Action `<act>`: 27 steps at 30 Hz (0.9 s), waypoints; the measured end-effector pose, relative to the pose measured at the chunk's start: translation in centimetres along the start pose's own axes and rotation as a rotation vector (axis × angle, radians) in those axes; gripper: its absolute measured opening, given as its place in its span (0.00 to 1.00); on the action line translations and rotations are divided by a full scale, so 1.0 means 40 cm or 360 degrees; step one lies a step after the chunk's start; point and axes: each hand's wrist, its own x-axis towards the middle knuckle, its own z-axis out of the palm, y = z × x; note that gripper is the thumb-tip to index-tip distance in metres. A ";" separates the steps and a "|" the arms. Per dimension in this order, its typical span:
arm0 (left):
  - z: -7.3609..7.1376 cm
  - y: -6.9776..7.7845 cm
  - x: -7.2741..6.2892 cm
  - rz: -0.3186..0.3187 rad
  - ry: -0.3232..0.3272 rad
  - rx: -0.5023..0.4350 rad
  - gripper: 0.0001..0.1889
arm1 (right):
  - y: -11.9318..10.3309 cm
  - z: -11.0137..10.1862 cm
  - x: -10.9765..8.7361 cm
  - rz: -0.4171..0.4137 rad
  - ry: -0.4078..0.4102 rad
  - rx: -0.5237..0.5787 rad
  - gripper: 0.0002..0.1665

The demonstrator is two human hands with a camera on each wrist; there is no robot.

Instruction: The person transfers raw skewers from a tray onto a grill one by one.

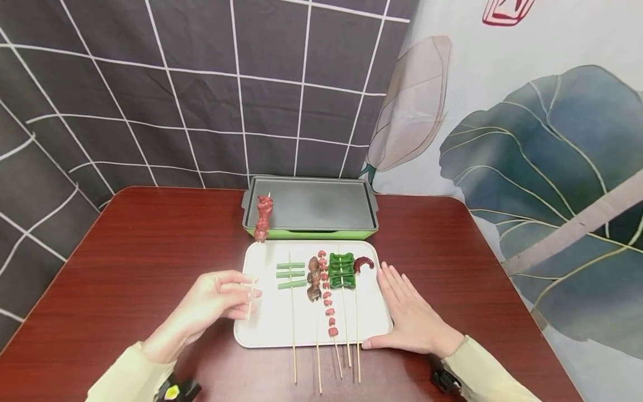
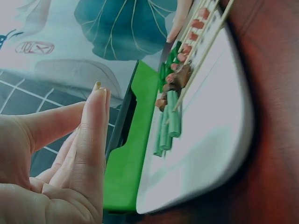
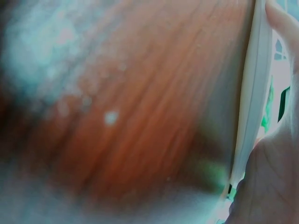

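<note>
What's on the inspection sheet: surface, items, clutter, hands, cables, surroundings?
Surface: wood-grain table
Job items: red meat skewer, overlapping griddle in head view, contact unclear; white tray bearing skewers of green stalks, brown chunks, red pieces, green pepper, tentacle
Clutter: nothing seen
Hands: left hand pinches that skewer's stick; right hand touches tray's right edge, fingers straight
Cables: nothing seen
Surroundings: dark grid-print cloth, pale leaf-print cloth

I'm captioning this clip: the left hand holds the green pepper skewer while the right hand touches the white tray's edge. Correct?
Not quite: in the head view, the left hand holds the red meat skewer; the green pepper skewer lies on the white tray, whose edge the right hand touches.
</note>
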 end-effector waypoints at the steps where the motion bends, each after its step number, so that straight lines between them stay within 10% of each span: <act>1: 0.001 0.005 0.010 0.0010 0.0012 0.0002 0.23 | 0.000 0.001 0.001 -0.0003 0.0004 -0.0004 0.84; 27: -0.027 0.061 0.201 -0.0023 0.0187 -0.0112 0.23 | -0.006 -0.001 0.001 0.0013 -0.0008 0.0001 0.84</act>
